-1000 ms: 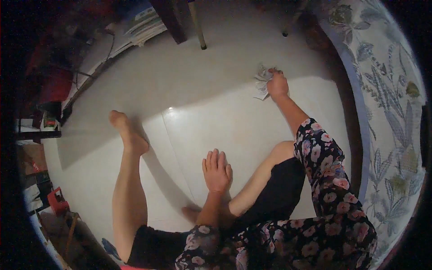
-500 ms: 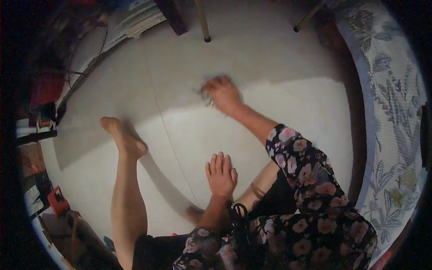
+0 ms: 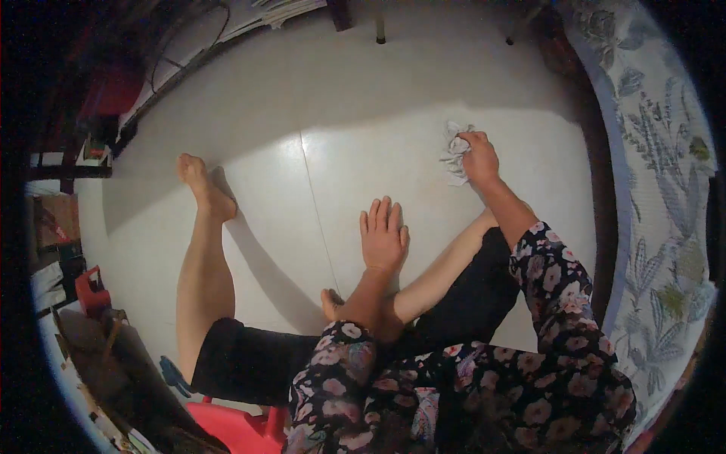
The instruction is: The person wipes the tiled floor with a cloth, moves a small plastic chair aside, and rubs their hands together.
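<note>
My right hand (image 3: pixel 479 157) is closed on a crumpled white-grey cloth or paper wad (image 3: pixel 455 154), pressed against the pale floor (image 3: pixel 378 98) ahead and to the right. Which of the two materials it is, I cannot tell. Part of the wad is hidden under my fingers. Nearer to me, my left hand (image 3: pixel 384 236) lies flat on the floor with its fingers spread and nothing in it.
My left leg (image 3: pixel 206 265) stretches forward; my right leg is folded near my left hand. A red plastic seat (image 3: pixel 238 425) shows below me. Along the right runs a bed with a leaf-patterned cover (image 3: pixel 658 227). Papers (image 3: pixel 291 10) and thin furniture legs (image 3: pixel 380 29) stand at the far side.
My right hand has swept to the right with the wad, which now shows clearly. My left hand remains flat on the floor. The whole view has shifted, bringing the red seat into sight.
</note>
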`<act>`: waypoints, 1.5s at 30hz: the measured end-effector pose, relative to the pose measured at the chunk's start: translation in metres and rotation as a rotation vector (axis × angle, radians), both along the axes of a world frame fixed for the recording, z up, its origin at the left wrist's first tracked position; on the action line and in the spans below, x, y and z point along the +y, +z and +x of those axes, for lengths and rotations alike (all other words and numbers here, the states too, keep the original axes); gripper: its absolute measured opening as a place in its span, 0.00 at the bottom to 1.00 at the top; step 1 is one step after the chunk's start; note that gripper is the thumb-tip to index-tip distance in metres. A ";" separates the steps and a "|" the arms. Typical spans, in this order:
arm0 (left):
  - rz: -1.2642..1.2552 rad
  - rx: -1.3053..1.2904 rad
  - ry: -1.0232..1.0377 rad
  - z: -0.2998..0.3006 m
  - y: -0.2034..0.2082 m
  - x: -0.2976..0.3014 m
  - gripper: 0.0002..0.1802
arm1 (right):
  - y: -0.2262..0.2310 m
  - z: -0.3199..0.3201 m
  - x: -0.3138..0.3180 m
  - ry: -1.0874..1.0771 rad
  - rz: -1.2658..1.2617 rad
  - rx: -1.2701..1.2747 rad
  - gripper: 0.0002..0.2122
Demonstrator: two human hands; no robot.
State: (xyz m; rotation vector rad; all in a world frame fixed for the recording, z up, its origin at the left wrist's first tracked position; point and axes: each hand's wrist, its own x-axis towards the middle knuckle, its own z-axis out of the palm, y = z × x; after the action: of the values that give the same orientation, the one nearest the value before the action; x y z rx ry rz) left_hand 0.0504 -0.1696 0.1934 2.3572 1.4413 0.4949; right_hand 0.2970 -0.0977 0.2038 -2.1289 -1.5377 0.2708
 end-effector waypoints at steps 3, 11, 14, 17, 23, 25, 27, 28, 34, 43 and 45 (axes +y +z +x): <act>0.004 -0.111 0.019 -0.013 -0.001 -0.005 0.22 | -0.001 -0.033 -0.002 -0.038 -0.125 -0.166 0.21; -0.102 -0.409 0.340 -0.055 -0.001 -0.016 0.15 | -0.015 -0.166 0.011 0.170 -0.160 -0.096 0.17; -0.114 -0.541 0.611 -0.066 -0.005 -0.004 0.13 | -0.016 -0.171 0.032 0.094 -0.167 0.097 0.19; -0.178 -0.711 0.861 -0.077 -0.017 0.002 0.12 | -0.017 -0.143 0.029 0.048 -0.136 0.101 0.20; -0.409 -0.884 1.056 -0.067 -0.004 0.021 0.12 | -0.011 -0.093 -0.035 -0.049 -0.444 -0.059 0.21; -0.493 -0.909 1.090 -0.066 -0.001 0.026 0.12 | 0.000 -0.139 -0.040 -0.237 -0.401 -0.094 0.22; -0.466 -0.915 1.133 -0.067 0.001 0.028 0.12 | 0.003 -0.166 -0.027 -0.193 -0.385 -0.068 0.23; -0.464 -0.909 1.122 -0.064 0.000 0.029 0.12 | 0.001 -0.171 -0.019 -0.175 -0.369 -0.047 0.23; -0.244 -0.853 0.956 -0.067 -0.010 0.023 0.10 | -0.014 -0.214 0.046 -0.057 -0.249 0.005 0.23; -0.083 -0.094 0.672 -0.072 0.008 0.011 0.22 | 0.008 -0.138 0.137 -0.082 -0.193 0.446 0.18; -0.070 -0.021 0.650 -0.074 0.007 0.016 0.24 | 0.016 -0.089 0.142 -0.013 -0.178 0.427 0.18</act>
State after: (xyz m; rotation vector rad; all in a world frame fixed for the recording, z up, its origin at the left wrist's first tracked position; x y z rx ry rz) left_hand -0.0232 -0.1539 0.2002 1.7809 2.1656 0.6054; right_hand 0.2077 0.0445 0.2199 -2.0379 -1.2861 0.8264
